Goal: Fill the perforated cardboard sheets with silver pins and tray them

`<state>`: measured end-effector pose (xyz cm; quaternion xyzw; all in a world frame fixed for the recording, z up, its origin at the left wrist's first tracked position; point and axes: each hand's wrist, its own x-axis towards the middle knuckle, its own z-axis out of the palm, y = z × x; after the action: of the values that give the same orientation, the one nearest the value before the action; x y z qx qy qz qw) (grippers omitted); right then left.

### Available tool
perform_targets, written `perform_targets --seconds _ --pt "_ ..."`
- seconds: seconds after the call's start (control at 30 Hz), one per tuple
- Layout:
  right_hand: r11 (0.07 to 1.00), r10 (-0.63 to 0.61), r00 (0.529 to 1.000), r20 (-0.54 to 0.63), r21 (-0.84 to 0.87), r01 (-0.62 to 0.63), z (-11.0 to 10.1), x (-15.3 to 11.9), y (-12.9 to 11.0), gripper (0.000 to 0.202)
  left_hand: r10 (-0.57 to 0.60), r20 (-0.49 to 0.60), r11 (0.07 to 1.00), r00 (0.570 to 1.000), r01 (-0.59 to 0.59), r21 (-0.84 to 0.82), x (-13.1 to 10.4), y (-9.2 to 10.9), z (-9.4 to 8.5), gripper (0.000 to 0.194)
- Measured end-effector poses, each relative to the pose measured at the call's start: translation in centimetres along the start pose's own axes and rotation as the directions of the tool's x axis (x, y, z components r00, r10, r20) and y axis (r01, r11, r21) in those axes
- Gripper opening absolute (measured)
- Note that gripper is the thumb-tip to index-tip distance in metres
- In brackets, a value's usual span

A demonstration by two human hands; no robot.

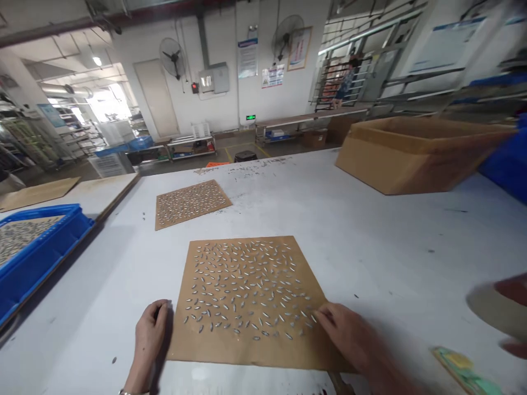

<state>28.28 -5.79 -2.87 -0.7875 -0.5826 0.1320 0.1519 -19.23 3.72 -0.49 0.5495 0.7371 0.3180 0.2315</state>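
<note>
A brown cardboard sheet (214, 349) lies on the white table, covered with many small silvery oval pieces. My left hand (152, 329) rests at the left edge of this sheet, its fingers curled together; whatever they might hold is hidden. At the sheet's right edge, my right hand (340, 326) has thumb and forefinger pinched beside the outermost silvery pieces. What sits between those fingertips is too small to make out. Farther back and to the left lies a second cardboard sheet (189, 203) bearing similar pieces.
A blue tray (53, 244) with more pieces stands at left. The white table (391, 236) carries a large cardboard box (382, 159) at back right. Another person's hand (513, 291) shows at the right edge, near a green and yellow item (465, 365).
</note>
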Motion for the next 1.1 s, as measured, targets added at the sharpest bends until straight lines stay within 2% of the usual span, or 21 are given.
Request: perform_targets --seconds 0.1,0.17,0.27,0.4,0.53,0.67,0.8,1.1 --pt "0.997 0.062 0.998 -0.009 0.038 -0.061 -0.1 0.2 2.2 0.029 -0.006 0.021 1.0 1.0 0.007 -0.028 0.1 0.1 0.0 0.053" --pt "0.996 0.077 0.995 -0.066 0.053 -0.074 0.2 0.6 3.3 0.03 -0.005 0.056 1.0 0.998 0.006 -0.027 0.3 0.5 0.0 0.056" --pt "0.995 0.072 0.993 -0.097 0.071 -0.066 0.9 1.3 3.9 0.034 0.034 0.11 0.999 0.993 -0.036 0.012 0.7 1.7 0.3 0.051" --pt "0.995 0.088 0.994 -0.059 0.045 -0.086 1.7 2.2 3.3 0.04 0.089 0.187 0.982 0.978 -0.118 0.151 1.2 3.6 0.9 0.042" --pt "0.994 0.112 0.987 -0.12 0.018 -0.11 2.1 2.7 2.5 0.043 0.094 0.203 0.948 0.975 -0.151 0.281 1.6 4.6 1.7 0.042" --pt "0.986 0.157 0.974 -0.163 -0.021 -0.163 1.8 2.8 1.8 0.039 0.074 0.183 0.932 0.98 -0.133 0.337 1.9 5.0 2.4 0.042" --pt "0.978 0.191 0.973 -0.131 -0.055 -0.199 1.0 2.9 1.0 0.038 0.041 0.169 0.915 0.985 -0.105 0.39 2.4 5.3 2.7 0.041" --pt "0.964 0.253 0.965 -0.073 -0.06 -0.258 0.1 2.5 0.0 0.051 -0.034 0.14 0.896 0.99 -0.032 0.443 2.8 6.1 2.6 0.041"
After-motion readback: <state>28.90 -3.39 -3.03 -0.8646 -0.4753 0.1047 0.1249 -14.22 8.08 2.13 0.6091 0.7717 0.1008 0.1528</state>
